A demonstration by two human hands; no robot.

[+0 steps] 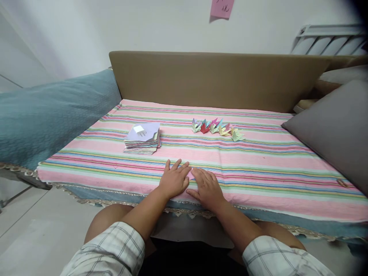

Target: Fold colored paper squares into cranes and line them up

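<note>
A small piece of pink folded paper lies on the striped cloth, mostly hidden under my hands. My left hand presses down flat at its left side, fingers spread. From the right, my right hand rests on the paper's edge with its fingers stretched out and its thumb apart. Beyond my left hand stands a stack of square paper sheets, topped by a lilac sheet with a white plug adapter on it. Several folded paper cranes in mixed colours sit in a cluster farther back.
The pink striped cloth covers the seat, with a brown backrest behind it. A blue quilted cover drapes the left end. At the right lies a grey cushion; a pink note hangs on the wall.
</note>
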